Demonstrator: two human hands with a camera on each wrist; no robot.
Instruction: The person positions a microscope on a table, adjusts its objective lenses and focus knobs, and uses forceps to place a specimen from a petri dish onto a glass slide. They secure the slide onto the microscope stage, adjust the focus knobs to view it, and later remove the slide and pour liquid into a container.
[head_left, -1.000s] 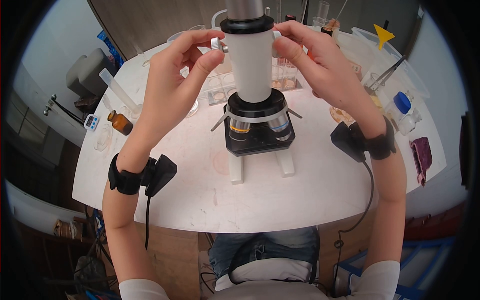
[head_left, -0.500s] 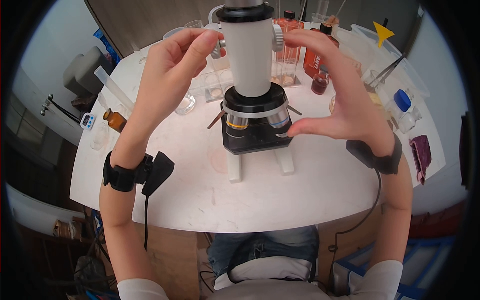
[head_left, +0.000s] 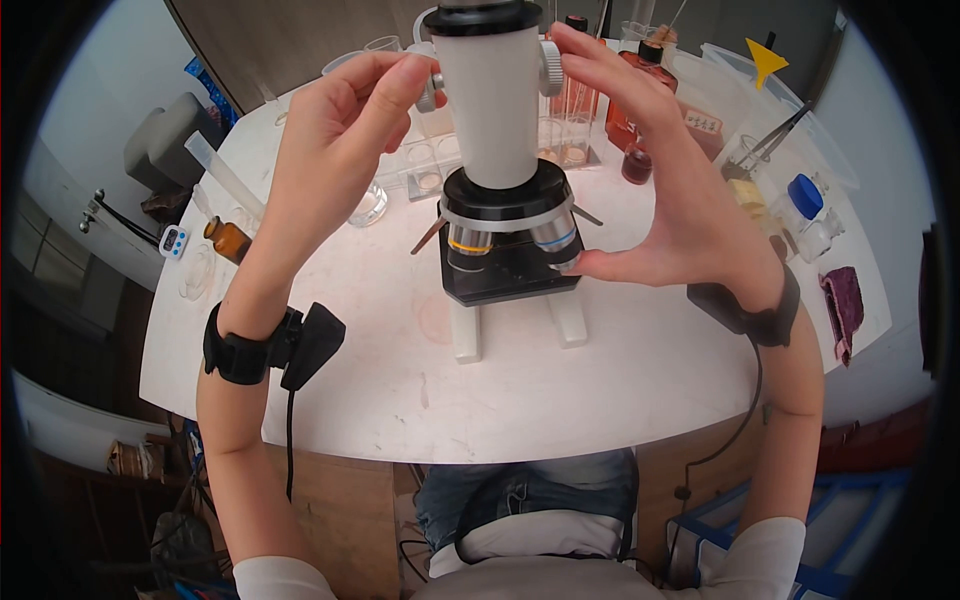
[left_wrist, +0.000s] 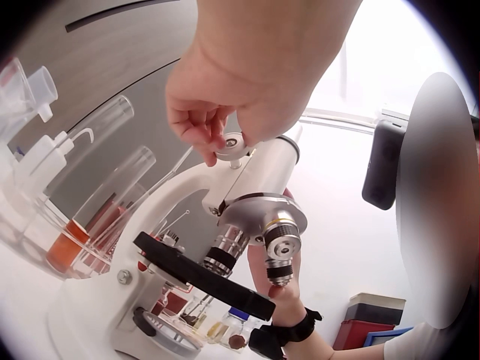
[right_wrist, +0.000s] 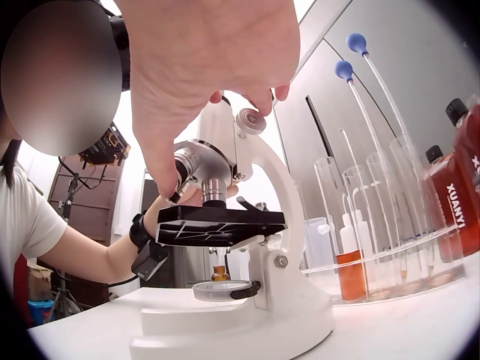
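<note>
A white microscope [head_left: 487, 110] stands upright at the middle of the table, its black stage [head_left: 505, 285] low in front. My left hand [head_left: 335, 150] pinches the left focus knob [left_wrist: 232, 142] between thumb and fingers. On the other side, my right hand [head_left: 685, 190] is spread wide. Its fingertips reach up beside the right focus knob [head_left: 550, 68], and its thumb extends to the lower end of the blue-ringed objective lens [head_left: 554, 240]. A yellow-ringed objective [head_left: 468, 245] sits to the left on the same turret [head_left: 505, 200].
Behind the microscope stand a clear test tube rack [right_wrist: 390, 281] and red bottles [head_left: 640, 85]. A glass beaker [head_left: 370, 205], an amber bottle [head_left: 227, 240] and a measuring cylinder [head_left: 220, 170] are at left. At right are a blue-capped jar [head_left: 804, 197] and a purple cloth [head_left: 843, 312].
My right hand has let go of the right knob and spread, its thumb dropping to the objective lens. My left hand stays on its knob, the thumb now higher over it.
</note>
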